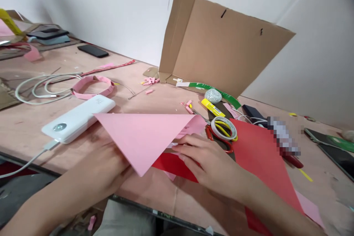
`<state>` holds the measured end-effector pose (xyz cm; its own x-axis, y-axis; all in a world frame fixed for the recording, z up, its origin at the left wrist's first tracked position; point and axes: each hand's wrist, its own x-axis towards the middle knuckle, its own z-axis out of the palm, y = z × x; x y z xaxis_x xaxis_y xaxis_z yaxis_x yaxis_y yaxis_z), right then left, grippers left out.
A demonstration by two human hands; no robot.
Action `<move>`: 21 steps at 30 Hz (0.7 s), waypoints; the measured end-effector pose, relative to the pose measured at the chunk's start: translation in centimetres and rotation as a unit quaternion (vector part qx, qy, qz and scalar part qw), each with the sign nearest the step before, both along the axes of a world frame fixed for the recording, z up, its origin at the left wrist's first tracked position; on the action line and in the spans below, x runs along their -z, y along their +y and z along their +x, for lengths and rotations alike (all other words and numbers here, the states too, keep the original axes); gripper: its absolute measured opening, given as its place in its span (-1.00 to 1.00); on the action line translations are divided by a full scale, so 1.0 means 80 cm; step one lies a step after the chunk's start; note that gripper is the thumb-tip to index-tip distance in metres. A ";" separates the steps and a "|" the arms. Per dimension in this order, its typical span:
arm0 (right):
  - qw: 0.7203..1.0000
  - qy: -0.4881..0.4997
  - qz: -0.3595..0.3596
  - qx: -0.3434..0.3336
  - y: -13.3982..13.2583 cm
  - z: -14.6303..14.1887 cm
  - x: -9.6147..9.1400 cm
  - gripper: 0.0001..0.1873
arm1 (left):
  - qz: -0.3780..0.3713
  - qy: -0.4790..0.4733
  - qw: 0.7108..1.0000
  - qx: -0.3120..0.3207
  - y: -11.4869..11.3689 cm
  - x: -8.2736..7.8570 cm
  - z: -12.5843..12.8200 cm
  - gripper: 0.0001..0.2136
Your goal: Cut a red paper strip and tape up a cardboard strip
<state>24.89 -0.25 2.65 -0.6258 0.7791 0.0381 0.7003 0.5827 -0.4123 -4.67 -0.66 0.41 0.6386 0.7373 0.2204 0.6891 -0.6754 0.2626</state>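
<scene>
Lightly, my left hand (pixel 96 166) and right hand (pixel 210 166) lie open, pressing the folded pink paper (pixel 141 136) on the near tabletop (pixel 166 103); it's thin and light, best held along its fold.

White power bank (pixel 78 118), cardboard sheet (pixel 218 42) propped upright, tape roll (pixel 223 128) laid on red scissors (pixel 209 133), yellow glue stick (pixel 212 107) set nearby, black phone (pixel 93 51) placed on the table (pixel 166 103)
</scene>
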 end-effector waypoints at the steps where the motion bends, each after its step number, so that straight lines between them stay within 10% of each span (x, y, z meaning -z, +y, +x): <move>1: 1.000 -0.024 0.007 -0.017 0.004 -0.010 0.001 -0.57 | -0.009 0.025 1.000 0.014 0.000 0.002 0.001 -0.65; 21: 0.999 0.021 -0.027 0.016 0.040 -0.048 0.027 -0.77 | 0.012 -0.027 0.998 0.057 -0.003 0.012 0.010 -0.64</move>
